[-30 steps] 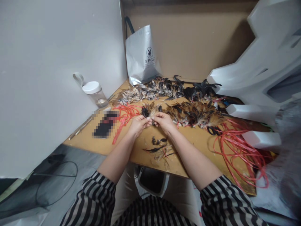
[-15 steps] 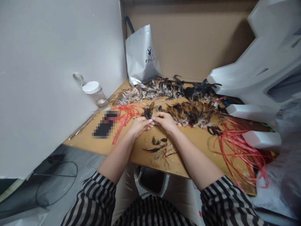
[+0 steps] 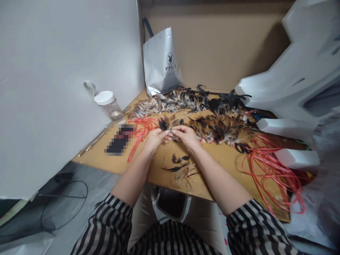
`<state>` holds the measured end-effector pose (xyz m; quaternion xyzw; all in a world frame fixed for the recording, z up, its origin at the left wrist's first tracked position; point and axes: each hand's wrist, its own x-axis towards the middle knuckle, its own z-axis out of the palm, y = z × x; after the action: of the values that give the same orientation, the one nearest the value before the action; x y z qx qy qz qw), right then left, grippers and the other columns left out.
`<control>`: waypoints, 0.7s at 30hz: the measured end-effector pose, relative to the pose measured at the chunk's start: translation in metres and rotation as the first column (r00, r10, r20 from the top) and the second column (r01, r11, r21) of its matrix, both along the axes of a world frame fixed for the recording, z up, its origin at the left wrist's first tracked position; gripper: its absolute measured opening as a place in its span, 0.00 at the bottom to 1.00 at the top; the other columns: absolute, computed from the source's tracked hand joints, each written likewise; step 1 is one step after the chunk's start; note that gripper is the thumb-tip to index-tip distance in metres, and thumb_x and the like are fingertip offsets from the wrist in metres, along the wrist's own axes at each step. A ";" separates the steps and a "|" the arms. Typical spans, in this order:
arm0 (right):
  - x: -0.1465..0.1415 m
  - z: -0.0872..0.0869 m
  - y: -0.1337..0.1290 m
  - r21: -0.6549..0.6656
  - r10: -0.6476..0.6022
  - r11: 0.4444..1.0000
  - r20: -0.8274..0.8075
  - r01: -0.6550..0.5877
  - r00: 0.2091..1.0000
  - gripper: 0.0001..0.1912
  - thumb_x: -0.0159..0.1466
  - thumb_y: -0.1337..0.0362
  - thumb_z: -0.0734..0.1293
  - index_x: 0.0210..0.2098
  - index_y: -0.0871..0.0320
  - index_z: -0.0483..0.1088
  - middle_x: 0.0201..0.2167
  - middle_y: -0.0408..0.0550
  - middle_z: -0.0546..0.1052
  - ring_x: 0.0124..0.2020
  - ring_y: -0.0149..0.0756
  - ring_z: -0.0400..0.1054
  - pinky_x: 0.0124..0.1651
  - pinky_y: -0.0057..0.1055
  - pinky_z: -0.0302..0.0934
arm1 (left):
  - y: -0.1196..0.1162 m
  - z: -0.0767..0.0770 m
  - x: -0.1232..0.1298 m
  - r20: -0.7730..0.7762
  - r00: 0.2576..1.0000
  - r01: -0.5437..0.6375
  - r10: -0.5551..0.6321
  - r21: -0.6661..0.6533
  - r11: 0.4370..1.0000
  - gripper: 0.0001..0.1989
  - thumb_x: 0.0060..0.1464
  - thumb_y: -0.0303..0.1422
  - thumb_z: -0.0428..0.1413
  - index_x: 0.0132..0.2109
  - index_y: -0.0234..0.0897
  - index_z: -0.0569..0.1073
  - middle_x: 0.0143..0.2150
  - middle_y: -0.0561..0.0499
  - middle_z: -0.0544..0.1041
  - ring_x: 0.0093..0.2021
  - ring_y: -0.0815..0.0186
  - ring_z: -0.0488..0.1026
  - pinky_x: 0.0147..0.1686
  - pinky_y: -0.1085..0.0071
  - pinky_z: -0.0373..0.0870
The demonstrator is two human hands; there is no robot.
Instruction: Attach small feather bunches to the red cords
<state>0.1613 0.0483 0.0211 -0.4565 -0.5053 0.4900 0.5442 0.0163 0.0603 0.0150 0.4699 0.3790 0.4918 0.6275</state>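
Both hands meet over the middle of the wooden table, pinching a small bunch of brown and black feathers at its lower end. My left hand is closed, thumb and forefinger at the quill ends. Right beside it, my right hand is closed in a pinch on the same bunch; the fingertips hide the quills. Just right of my right hand lies a row of brown feathers. Scattered feather scraps lie on the table below my hands.
Behind lie pale and black feathers and a silver bag. At left stand a white-lidded jar and a pixelated dark object. Red plastic strips and black-handled scissors are at right, near white foam.
My hands stay together on the feather bunch, with small finger shifts. The feather tips have tilted slightly to the left. The view has shifted a little.
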 end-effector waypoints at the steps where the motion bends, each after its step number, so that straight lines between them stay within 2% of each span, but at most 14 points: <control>1: 0.000 -0.001 0.001 0.033 -0.021 0.999 0.076 0.019 0.997 0.12 0.48 0.59 0.68 0.30 0.61 0.71 0.19 0.41 0.71 0.18 0.25 0.58 0.23 0.24 0.52 | 0.002 0.000 -0.002 0.043 0.997 -0.068 0.068 -0.002 0.998 0.11 0.42 0.34 0.59 0.29 0.28 0.71 0.29 0.44 0.77 0.22 0.73 0.70 0.20 0.79 0.63; 3: 0.000 -0.005 0.001 0.124 -0.071 0.992 0.298 0.036 0.952 0.09 0.50 0.61 0.66 0.28 0.61 0.72 0.21 0.43 0.73 0.21 0.27 0.61 0.27 0.25 0.55 | 0.006 0.001 -0.005 0.127 0.977 -0.170 0.171 -0.026 0.985 0.09 0.43 0.32 0.59 0.29 0.28 0.70 0.29 0.44 0.77 0.22 0.74 0.71 0.20 0.81 0.63; 4: -0.001 -0.006 0.001 0.173 -0.097 0.985 0.423 0.025 0.901 0.08 0.51 0.63 0.66 0.26 0.61 0.72 0.22 0.44 0.73 0.23 0.28 0.62 0.29 0.25 0.55 | 0.008 0.002 -0.007 0.156 0.966 -0.200 0.205 -0.043 0.979 0.09 0.43 0.31 0.59 0.29 0.28 0.69 0.29 0.44 0.77 0.22 0.74 0.71 0.20 0.81 0.63; 6: -0.002 -0.008 -0.001 0.241 -0.132 0.970 0.650 -0.039 0.748 0.07 0.53 0.65 0.64 0.26 0.60 0.72 0.25 0.46 0.74 0.27 0.30 0.64 0.33 0.26 0.56 | 0.009 0.003 -0.008 0.186 0.954 -0.224 0.234 -0.074 0.972 0.08 0.43 0.30 0.59 0.28 0.28 0.68 0.29 0.44 0.77 0.23 0.74 0.71 0.20 0.82 0.63; 8: -0.006 -0.008 -0.004 0.255 -0.151 0.961 0.812 -0.111 0.563 0.08 0.55 0.65 0.61 0.28 0.59 0.72 0.28 0.47 0.74 0.30 0.32 0.65 0.36 0.27 0.56 | 0.008 0.004 -0.007 0.189 0.952 -0.228 0.240 -0.082 0.970 0.08 0.43 0.29 0.59 0.27 0.28 0.68 0.28 0.44 0.76 0.22 0.74 0.71 0.20 0.82 0.64; 11: -0.014 -0.004 -0.009 0.218 -0.164 0.964 0.939 -0.151 0.304 0.12 0.59 0.63 0.58 0.33 0.58 0.72 0.34 0.51 0.74 0.35 0.35 0.67 0.38 0.28 0.56 | 0.007 0.005 -0.006 0.186 0.950 -0.242 0.252 -0.071 0.968 0.08 0.43 0.29 0.59 0.26 0.29 0.67 0.27 0.45 0.76 0.21 0.74 0.71 0.20 0.82 0.63; 13: -0.018 -0.002 -0.011 0.192 -0.167 0.974 0.968 -0.124 0.186 0.14 0.59 0.61 0.57 0.35 0.59 0.71 0.37 0.53 0.73 0.37 0.38 0.67 0.38 0.30 0.56 | 0.007 0.006 -0.006 0.193 0.943 -0.262 0.270 -0.066 0.963 0.08 0.43 0.29 0.59 0.27 0.29 0.67 0.27 0.45 0.76 0.21 0.75 0.71 0.19 0.82 0.63; 15: -0.021 -0.001 -0.010 0.165 -0.154 0.982 0.980 -0.087 0.124 0.15 0.59 0.60 0.57 0.36 0.60 0.71 0.37 0.55 0.73 0.37 0.39 0.67 0.38 0.30 0.57 | 0.008 0.006 -0.007 0.207 0.936 -0.279 0.286 -0.061 0.958 0.08 0.42 0.30 0.59 0.27 0.29 0.67 0.27 0.46 0.76 0.21 0.76 0.70 0.19 0.82 0.63; 17: -0.022 -0.002 -0.009 0.151 -0.142 0.986 0.983 -0.072 0.118 0.14 0.59 0.60 0.57 0.35 0.59 0.71 0.37 0.55 0.73 0.37 0.40 0.67 0.38 0.30 0.57 | 0.008 0.006 -0.008 0.217 0.931 -0.289 0.295 -0.058 0.956 0.09 0.42 0.30 0.60 0.27 0.30 0.67 0.28 0.46 0.77 0.20 0.77 0.69 0.19 0.83 0.62; 19: -0.021 -0.003 -0.008 0.158 -0.145 0.985 0.977 -0.072 0.156 0.13 0.59 0.62 0.57 0.33 0.58 0.71 0.35 0.54 0.74 0.37 0.39 0.68 0.37 0.30 0.57 | 0.009 0.006 -0.009 0.221 0.928 -0.294 0.300 -0.059 0.954 0.09 0.42 0.30 0.60 0.27 0.30 0.67 0.28 0.46 0.76 0.20 0.77 0.69 0.19 0.83 0.62; 21: -0.020 -0.005 -0.007 0.177 -0.157 0.982 0.960 -0.067 0.233 0.10 0.57 0.64 0.59 0.30 0.58 0.71 0.33 0.52 0.75 0.35 0.38 0.68 0.36 0.29 0.56 | 0.008 0.007 -0.009 0.219 0.927 -0.297 0.303 -0.060 0.953 0.09 0.42 0.30 0.59 0.27 0.30 0.67 0.28 0.46 0.77 0.21 0.77 0.69 0.19 0.83 0.62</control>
<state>0.1415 0.0412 0.0164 -0.6244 -0.7620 0.0384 0.1673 0.0073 0.0686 0.0222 0.3394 0.3790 0.6272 0.5897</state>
